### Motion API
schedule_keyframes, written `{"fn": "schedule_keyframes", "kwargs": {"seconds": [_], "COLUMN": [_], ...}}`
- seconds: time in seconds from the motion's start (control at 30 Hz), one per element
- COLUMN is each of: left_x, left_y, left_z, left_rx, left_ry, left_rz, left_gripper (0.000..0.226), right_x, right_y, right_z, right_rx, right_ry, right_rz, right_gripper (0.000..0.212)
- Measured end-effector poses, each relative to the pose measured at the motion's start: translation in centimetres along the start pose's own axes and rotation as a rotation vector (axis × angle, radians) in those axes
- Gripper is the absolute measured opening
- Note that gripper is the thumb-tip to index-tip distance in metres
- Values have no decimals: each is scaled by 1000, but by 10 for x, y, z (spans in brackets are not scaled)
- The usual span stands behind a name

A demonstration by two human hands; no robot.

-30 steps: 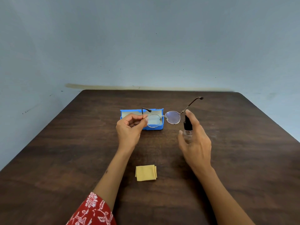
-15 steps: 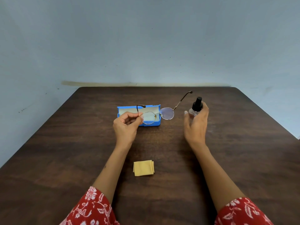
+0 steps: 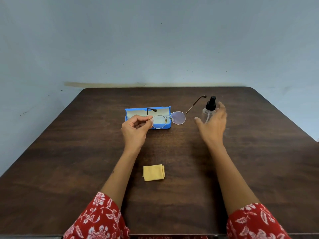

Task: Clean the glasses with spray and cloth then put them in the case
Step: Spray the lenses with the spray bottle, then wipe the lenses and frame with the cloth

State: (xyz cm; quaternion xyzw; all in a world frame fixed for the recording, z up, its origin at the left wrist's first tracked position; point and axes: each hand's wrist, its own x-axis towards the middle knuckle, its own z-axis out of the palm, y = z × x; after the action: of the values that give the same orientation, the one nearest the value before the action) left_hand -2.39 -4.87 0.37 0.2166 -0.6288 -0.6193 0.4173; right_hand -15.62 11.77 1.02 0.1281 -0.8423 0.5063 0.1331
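Wall (image 3: 155,40): plain pale blue-grey, behind the far edge of the surface.

Surface (image 3: 69,161): dark brown wood grain, rounded far corners, carries everything.

Sleeves (image 3: 96,219): red with white floral print, on both forearms at the near edge.

Left hand (image 3: 134,130): left of centre, raised a little off the surface, fingers curled, thumb and fingertips pinching the left hinge end of the glasses.

Right hand (image 3: 213,125): right of centre toward the far edge, fingers spread and mostly straight, cupped loosely round the near side of the spray bottle. Can't tell if the palm or fingers actually touch it; no closed grip visible.

Case (image 3: 131,111): blue, open, pale lining, lying long side parallel to the far edge, just past the left hand. Nothing sits in it that I can see.

Glasses (image 3: 178,118): thin metal frame, round lenses, both temples unfolded. Held in the air by the left hand; left lens overlaps the case in view, right lens sticks out past the case's right end, right temple angles up toward the bottle's cap.

Spray bottle (image 3: 208,113): clear body, black pump top, upright on the surface, right of the case, partly hidden by the right hand.

Cloth (image 3: 153,173): yellow, folded into a small square, flat on the surface between the two forearms, nearer the near edge, well apart from both hands.
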Motion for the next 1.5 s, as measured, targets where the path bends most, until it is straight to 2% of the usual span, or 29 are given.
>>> {"fn": "schedule_keyframes", "kwargs": {"seconds": [0.07, 0.13, 0.17, 0.23, 0.3, 0.37, 0.43, 0.57, 0.67, 0.77, 0.83, 0.97, 1.03, 1.1, 1.13, 1.2, 1.27, 1.33, 1.4, 1.5], "left_x": [0, 0, 1, 1, 2, 3, 2, 1, 0, 0, 0, 0, 0, 0, 0, -4, -9, -13, -13, -12], "left_y": [0, 0, 0, -1, -2, -2, -2, -2, -1, -2, -4, -10, -12, -13, -13, -14, -16, -17, -18, -19], "left_z": [0, 0, 0, -1, -1, -1, -1, -2, -2, -1, -2, -6, -9, -11, -11, -10, -10, -9, -9, -10], "left_rx": [2, 10, 14, 13, 13, 15, 10, 22, 20, 26, 9, 4, 33, 63, 83, 109, 104, 82, 54, 48], "left_ry": [-1, 5, 8, 10, 10, 7, 6, 12, 5, 2, -2, -18, -40, -59, -68, -79, -83, -89, -85, -79], "left_rz": [3, 1, -1, -7, -9, -5, 0, -7, -8, -10, -15, -27, -26, -19, -14, -7, -12, -21, -30, -26], "left_gripper": [16, 16, 17, 16, 15, 15, 18, 18, 16, 16, 17, 22, 19, 15, 14, 18, 23, 21, 19, 22], "right_x": [-14, -36, -48, -71, -90, -104, -112, -117, -113, -108, -104, -91, -82, -75, -74, -76, -79, -82, -85, -91], "right_y": [-9, -19, -24, -33, -43, -50, -55, -60, -61, -61, -58, -51, -48, -44, -43, -43, -43, -40, -37, -34], "right_z": [-10, -18, -21, -22, -18, -13, -7, 3, 5, 5, 3, -4, -7, -4, 0, 8, 16, 23, 29, 37], "right_rx": [9, 83, 115, 137, 78, -47, -149, -325, -314, -262, -173, 259, 355, 420, 439, 411, 259, 62, -126, -291], "right_ry": [125, 255, 262, 105, -195, -489, -682, -830, -900, -966, -942, -927, -885, -747, -629, -341, -124, -48, -10, -17], "right_rz": [111, 147, 138, 113, 108, 89, 48, 17, 74, 34, 7, 241, 305, 305, 268, 66, -251, -540, -735, -847], "right_gripper": [81, 64, 51, 29, 19, 22, 29, 47, 31, 19, 19, 17, 16, 19, 21, 19, 19, 19, 12, 18]}}
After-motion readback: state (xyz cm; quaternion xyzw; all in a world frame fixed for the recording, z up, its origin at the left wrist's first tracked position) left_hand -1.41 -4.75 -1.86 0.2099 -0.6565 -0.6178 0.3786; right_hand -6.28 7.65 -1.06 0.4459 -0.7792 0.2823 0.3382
